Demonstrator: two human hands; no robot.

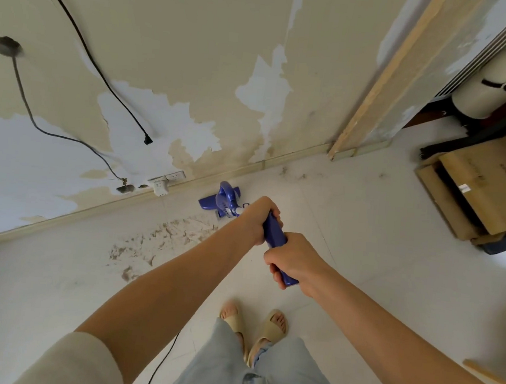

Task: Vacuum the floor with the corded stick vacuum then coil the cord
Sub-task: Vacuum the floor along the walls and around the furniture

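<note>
2 hands grip the blue handle (275,236) of the corded stick vacuum (226,201), so the vacuuming step is in hand and the cord coiling has not begun. The left hand (257,219) is wrapped round the upper part of the handle, fingers curled fully closed over it. The right hand (293,262) is wrapped round the lower end, nearer the body, fingers and thumb also closed tight around it. Neither hand touches anything else.

The vacuum's blue floor head (214,202) sits on the pale floor (349,231) at the centre of the frame, just beside the baseboard (116,203) and near a white wall socket (170,178) with a plug adapter in it. A patch of brownish dirt (162,239) lies on the floor to the lower left of the head, near it but not under it. Smaller dark specks (293,172) lie to the upper right along the wall.

The cord (160,364) trails on the floor at the bottom of the frame, left of the person's legs; its far end cannot be traced.

As a judgement, the next move calls for drawing the head back and left over the dirt patch, keeping both grips firm and the trailing cord away from the feet in their sandals (264,324). Cardboard boxes (475,186) stand at the right edge, well apart from the head.
</note>
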